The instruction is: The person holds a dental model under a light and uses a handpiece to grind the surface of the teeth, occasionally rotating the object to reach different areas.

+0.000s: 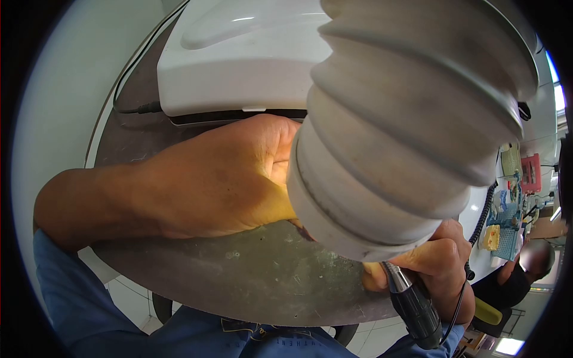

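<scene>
My right hand (444, 256) is wrapped round a rotary handpiece (418, 310) with a black body, a metal collar and a thin cord at its rear. The handpiece slants up to the left, and its tip is hidden behind a wide, ribbed white hose (394, 119). My left hand (239, 173) reaches in from the left over the grey bench. Its fingers look curled, but the hose covers most of them and whatever they may hold. Yellowish light falls on both hands near the hose's mouth.
A white machine housing (239, 77) with a black cable stands behind my left hand. The curved grey benchtop (268, 274) shows marks and dust. Further right are a coiled black cord (482, 215), a blue basket (507, 232), a red container (530, 173) and a seated person (504, 292).
</scene>
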Motion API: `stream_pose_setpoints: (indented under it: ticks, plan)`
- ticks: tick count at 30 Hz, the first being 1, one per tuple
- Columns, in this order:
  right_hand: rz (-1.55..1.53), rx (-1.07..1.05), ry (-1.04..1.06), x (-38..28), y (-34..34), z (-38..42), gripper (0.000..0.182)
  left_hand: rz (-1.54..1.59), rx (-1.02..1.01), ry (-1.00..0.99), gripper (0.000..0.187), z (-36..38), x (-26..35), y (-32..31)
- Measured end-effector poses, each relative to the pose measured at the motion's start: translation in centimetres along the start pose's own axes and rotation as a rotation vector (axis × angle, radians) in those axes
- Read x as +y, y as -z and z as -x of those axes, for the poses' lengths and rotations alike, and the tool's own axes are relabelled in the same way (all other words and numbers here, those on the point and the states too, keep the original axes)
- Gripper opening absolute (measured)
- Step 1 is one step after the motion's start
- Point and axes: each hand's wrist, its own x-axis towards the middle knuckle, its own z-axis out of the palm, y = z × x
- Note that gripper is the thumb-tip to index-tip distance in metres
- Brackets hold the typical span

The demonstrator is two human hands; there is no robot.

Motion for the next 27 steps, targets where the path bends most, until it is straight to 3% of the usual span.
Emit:
stream_pose_setpoints:
  ticks: [2, 5, 9, 15, 18, 21, 23, 27]
  plan:
    - [0.003, 0.123, 0.123, 0.4, -0.8, -0.1, 0.044, 0.067, -0.039, 0.024, 0.033, -0.1, -0.3, 0.3]
    - [-0.035, 0.13, 0.154, 0.6, -0.7, -0.6, 0.041, 0.097, -0.045, 0.017, 0.031, -0.2, -0.8, 0.2]
    - [-0.048, 0.096, 0.143, 0.6, -0.4, -0.5, 0.039, 0.014, -0.008, 0.053, 0.029, 0.0, -0.4, -0.1]
    - [-0.044, 0.119, 0.081, 0.3, -0.7, 0.3, 0.04, 0.192, -0.07, 0.056, 0.029, -0.3, -0.2, 0.4]
    - [-0.007, 0.091, 0.053, 0.0, -0.4, 0.2, 0.044, 0.003, 0.029, 0.058, 0.029, 0.0, 0.2, -0.1]
    - [0.019, 0.039, 0.004, -0.5, 0.2, -0.1, 0.044, 0.17, -0.118, 0.114, 0.03, -0.1, 0.3, 0.3]
    - [0.038, 0.007, -0.029, -0.7, 0.5, -0.1, 0.043, -0.143, 0.186, -0.07, 0.03, 0.5, 0.3, -2.2]
    - [-0.123, 0.128, -0.122, -0.4, -0.2, 0.9, 0.039, -0.003, 0.084, -0.307, 0.031, -0.3, -3.2, -0.2]
